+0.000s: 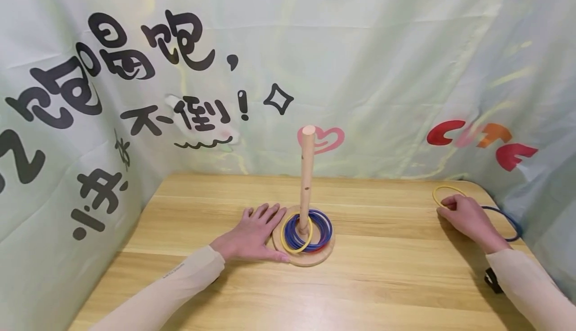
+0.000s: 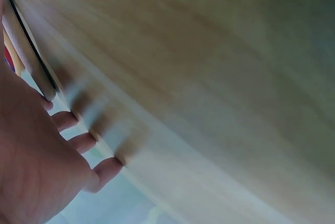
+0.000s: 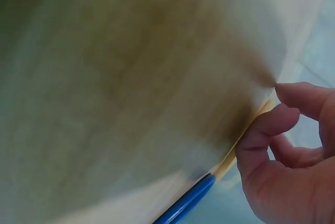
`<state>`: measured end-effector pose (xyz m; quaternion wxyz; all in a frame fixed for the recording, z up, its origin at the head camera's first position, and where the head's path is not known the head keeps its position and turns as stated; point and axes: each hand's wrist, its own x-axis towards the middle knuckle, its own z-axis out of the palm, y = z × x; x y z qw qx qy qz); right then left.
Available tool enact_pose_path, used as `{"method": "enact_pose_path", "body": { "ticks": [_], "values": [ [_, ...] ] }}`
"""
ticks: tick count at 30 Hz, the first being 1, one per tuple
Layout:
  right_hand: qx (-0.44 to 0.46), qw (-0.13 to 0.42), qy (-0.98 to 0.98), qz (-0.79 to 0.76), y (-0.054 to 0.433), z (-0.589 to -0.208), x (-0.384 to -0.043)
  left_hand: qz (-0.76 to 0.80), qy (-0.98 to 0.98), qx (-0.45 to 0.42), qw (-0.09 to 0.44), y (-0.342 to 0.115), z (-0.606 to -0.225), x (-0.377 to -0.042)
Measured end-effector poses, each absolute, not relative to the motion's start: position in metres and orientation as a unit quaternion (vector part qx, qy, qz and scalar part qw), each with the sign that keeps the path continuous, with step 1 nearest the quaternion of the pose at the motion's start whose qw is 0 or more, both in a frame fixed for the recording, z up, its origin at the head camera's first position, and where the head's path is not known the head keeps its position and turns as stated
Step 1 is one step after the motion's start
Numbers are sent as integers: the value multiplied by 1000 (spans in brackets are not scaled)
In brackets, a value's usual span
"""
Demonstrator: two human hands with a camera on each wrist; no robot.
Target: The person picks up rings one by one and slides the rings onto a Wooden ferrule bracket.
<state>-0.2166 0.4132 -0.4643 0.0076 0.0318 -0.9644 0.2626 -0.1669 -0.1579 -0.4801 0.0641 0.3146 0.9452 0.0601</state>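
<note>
A wooden peg [image 1: 307, 171] stands upright on a round wooden base [image 1: 320, 255] mid-table, with several blue rings [image 1: 325, 225], a yellow ring [image 1: 286, 238] and a red one around it. My left hand [image 1: 254, 233] lies flat on the table, fingers straight, touching the left edge of the base; its fingertips [image 2: 107, 167] press the wood. At the far right my right hand [image 1: 465, 217] pinches a yellow ring [image 1: 442, 190] lying on the table, seen again as yellow ring [image 3: 246, 135]. A blue ring [image 1: 513, 222] lies beside that hand, also blue ring [image 3: 186, 200].
The wooden table [image 1: 288, 291] is enclosed by a pale printed cloth backdrop [image 1: 315, 71] at the back and both sides. A small black object [image 1: 493, 280] sits by my right sleeve. The table's right corner lies close to the rings.
</note>
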Motion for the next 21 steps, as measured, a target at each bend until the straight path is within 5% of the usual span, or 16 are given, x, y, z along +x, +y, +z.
{"method": "enact_pose_path", "body": {
  "ticks": [11,21],
  "values": [
    [61,4,-966,253,391,-460,-203,62,945,313,66,-158,-479,-166],
    [137,94,-949,269,341,-447,-172,67,946,311,65,-158,-479,-165]
  ]
}}
